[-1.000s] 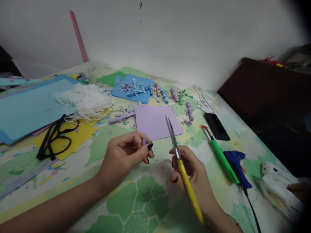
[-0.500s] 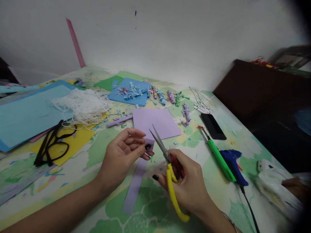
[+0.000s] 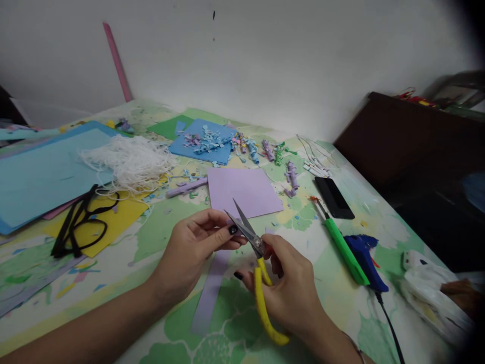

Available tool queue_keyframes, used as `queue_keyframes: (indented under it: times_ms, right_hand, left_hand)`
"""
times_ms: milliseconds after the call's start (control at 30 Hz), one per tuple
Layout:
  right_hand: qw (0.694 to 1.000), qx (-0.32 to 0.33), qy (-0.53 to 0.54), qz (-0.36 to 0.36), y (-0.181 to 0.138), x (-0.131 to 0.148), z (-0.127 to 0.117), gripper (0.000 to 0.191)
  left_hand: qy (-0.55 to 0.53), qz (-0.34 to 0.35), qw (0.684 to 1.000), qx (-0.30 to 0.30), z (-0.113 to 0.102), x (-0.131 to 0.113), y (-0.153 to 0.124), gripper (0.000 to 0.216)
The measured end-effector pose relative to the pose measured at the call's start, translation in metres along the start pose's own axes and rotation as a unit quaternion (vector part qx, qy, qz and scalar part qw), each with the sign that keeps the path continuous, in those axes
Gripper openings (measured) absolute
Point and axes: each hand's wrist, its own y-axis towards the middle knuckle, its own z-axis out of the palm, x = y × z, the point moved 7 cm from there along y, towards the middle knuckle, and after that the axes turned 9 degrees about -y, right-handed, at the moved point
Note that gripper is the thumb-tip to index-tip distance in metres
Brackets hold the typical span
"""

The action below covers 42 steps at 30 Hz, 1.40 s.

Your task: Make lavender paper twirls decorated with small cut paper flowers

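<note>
My left hand (image 3: pixel 202 242) is closed, pinching a small piece of purple paper between thumb and fingers; most of it is hidden now. My right hand (image 3: pixel 290 283) grips a pair of yellow-handled scissors (image 3: pixel 261 298), whose blades are slightly apart and reach to the left fingertips. Under the left hand a purple paper strip (image 3: pixel 210 296) lies on the table. Just beyond both hands rests a square sheet of purple paper (image 3: pixel 242 189), with a rolled purple paper strip (image 3: pixel 185 187) at its left side.
Left of my hands are white string (image 3: pixel 131 164), black-framed glasses (image 3: pixel 89 227) and blue paper sheets (image 3: pixel 49 167). To the right lie a black phone (image 3: pixel 334 198), a green tool (image 3: pixel 346 253) and a blue glue gun (image 3: pixel 366 263). Fringed paper rolls (image 3: pixel 291 174) stand farther back.
The scissors have swung left and their blades now meet the left fingertips, where the purple piece was visible before. The left hand stays nearly in place.
</note>
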Motion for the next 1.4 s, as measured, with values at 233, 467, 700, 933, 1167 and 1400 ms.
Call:
queue_keyframes:
  times_ms: [233,467,700,933,1167,1400]
  right_hand:
    - [1.000,-0.006,-0.008,-0.013,0.001,0.003,0.001,0.029]
    - [0.999,-0.028,-0.011,-0.017,0.000,0.003,-0.003,0.025]
    - [0.998,-0.055,-0.019,-0.028,0.001,0.005,-0.007,0.024]
    - [0.997,-0.057,-0.028,-0.040,0.001,0.006,-0.007,0.023]
    - [0.997,-0.054,-0.030,-0.042,0.001,0.008,-0.008,0.022]
    - [0.998,-0.048,-0.025,-0.043,0.002,0.007,-0.008,0.020]
  left_hand:
    - [-0.005,-0.006,1.000,0.002,0.002,0.001,0.001,0.018]
    - [0.001,-0.006,1.000,0.010,0.000,0.002,0.000,0.016]
    - [0.010,0.010,1.000,0.010,-0.003,-0.002,0.002,0.013]
    - [0.010,0.011,1.000,-0.007,-0.004,-0.005,0.001,0.016]
    - [0.021,0.025,0.999,-0.022,-0.003,-0.011,0.003,0.016]
    - [0.024,0.034,0.999,-0.033,-0.005,-0.014,0.005,0.018]
